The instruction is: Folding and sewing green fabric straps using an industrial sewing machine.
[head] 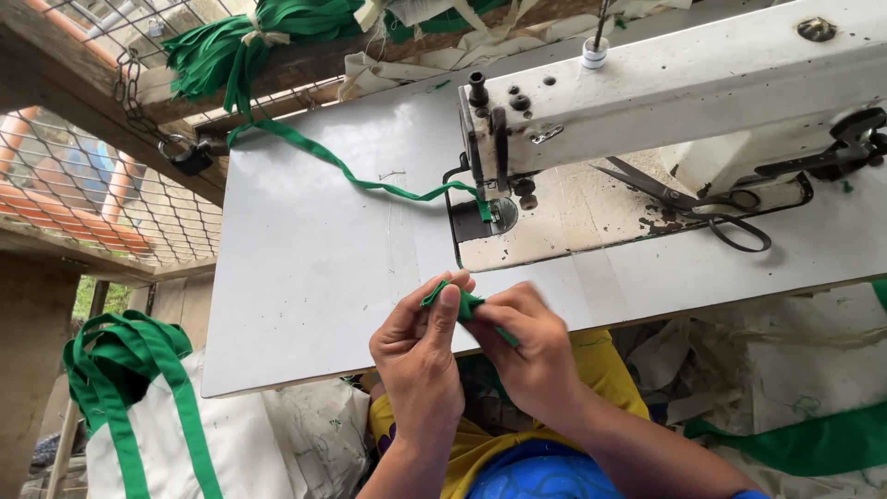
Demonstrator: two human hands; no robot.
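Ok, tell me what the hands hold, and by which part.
Both hands, left and right, pinch a folded green strap at its end, fingertips together.

A white sewing table [305, 268] carries a white sewing machine [684, 92] at the far right. Black scissors [688, 201] lie on the machine's bed, and a green strap [351, 171] trails across the far left.

1 head-worn view looks steeply down, close over the white sewing table [305, 277] edge.
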